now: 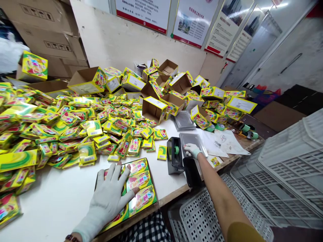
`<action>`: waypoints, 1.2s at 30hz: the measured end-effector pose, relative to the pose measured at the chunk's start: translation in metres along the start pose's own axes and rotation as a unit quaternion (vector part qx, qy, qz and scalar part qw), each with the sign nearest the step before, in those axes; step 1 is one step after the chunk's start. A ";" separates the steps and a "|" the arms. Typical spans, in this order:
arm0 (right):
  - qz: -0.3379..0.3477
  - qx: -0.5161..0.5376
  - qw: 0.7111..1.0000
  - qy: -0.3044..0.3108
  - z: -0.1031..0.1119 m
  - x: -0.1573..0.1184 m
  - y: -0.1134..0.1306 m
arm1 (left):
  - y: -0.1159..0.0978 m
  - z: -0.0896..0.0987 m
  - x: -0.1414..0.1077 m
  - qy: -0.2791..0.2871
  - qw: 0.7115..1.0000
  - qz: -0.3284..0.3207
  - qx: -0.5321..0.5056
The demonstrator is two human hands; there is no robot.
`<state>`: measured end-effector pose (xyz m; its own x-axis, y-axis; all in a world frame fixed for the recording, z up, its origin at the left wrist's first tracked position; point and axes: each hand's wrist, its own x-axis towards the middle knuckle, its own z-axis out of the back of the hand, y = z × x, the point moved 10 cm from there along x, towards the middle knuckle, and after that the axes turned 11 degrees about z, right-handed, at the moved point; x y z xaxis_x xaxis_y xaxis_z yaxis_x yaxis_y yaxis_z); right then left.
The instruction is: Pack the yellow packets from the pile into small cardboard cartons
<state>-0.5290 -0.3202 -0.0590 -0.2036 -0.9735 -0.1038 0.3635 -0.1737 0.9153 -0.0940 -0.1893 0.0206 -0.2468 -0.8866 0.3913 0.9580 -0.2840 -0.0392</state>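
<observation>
My left hand (111, 191), in a white glove with bare fingertips, lies spread on a tray filled with yellow-green candy packs (141, 198) at the table's front edge. Farther right, my right hand (192, 150), also gloved, is at a clear plastic lid (199, 141), its fingers curled near the left part of the lid. Whether the fingers grip it is too small to tell. A black tape dispenser (174, 156) with green tape stands just left of that hand. One small pack (162, 152) lies between the tray and the dispenser.
A big heap of small packs (70, 127) covers the table's left and middle. Opened display boxes (153, 107) are piled behind it. Clear lids (183, 120) are stacked behind the dispenser. White plastic crates (290, 168) stand at the right, with another crate (202, 215) below the table edge.
</observation>
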 end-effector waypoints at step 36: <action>0.243 0.037 0.863 0.441 -0.143 -0.221 0.291 | 0.032 0.159 0.054 0.109 0.848 0.004 -0.519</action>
<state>-0.2483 -0.1773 0.1747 0.7393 -0.6694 0.0735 0.1452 0.2651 0.9532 -0.0541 -0.1884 0.1868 -0.3702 -0.9041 0.2134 0.3427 -0.3464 -0.8733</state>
